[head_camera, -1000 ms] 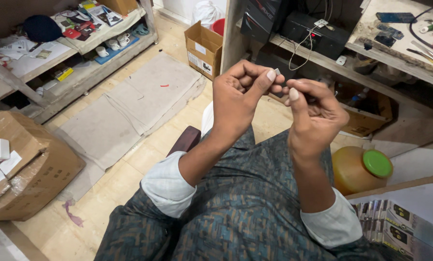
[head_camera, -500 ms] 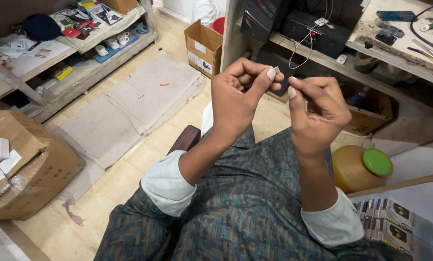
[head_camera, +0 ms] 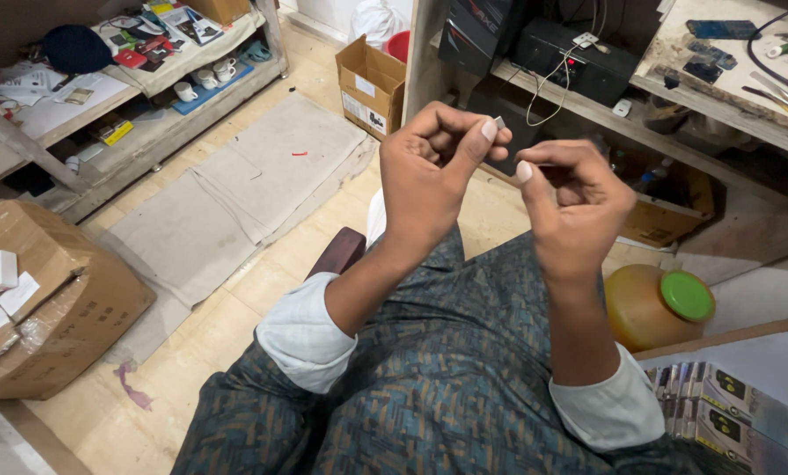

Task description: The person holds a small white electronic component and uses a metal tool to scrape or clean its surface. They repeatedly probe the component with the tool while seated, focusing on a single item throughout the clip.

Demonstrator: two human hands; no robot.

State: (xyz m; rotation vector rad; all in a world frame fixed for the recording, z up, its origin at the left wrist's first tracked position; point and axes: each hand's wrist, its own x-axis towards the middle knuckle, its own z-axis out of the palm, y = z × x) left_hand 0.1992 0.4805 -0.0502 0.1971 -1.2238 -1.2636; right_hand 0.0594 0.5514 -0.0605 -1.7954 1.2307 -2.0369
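Note:
My left hand (head_camera: 433, 171) is raised in front of me, fingers curled, pinching a tiny grey piece (head_camera: 498, 122) between thumb and forefinger. My right hand (head_camera: 574, 207) is beside it, a small gap apart, with thumb and forefinger pinched together; I cannot tell if anything is between them. Both forearms rise from my lap, which is covered in patterned blue-green cloth (head_camera: 438, 387), with white cuffs at the elbows.
A yellow jar with a green lid (head_camera: 658, 303) stands on the floor at right. A wooden shelf (head_camera: 675, 97) behind the hands holds black devices and cables. Cardboard boxes sit at left (head_camera: 51, 308) and at the back (head_camera: 367, 79). Grey mats (head_camera: 235, 193) cover the floor.
The two hands were touching at the fingertips; they have drawn slightly apart, the left keeping the small grey piece.

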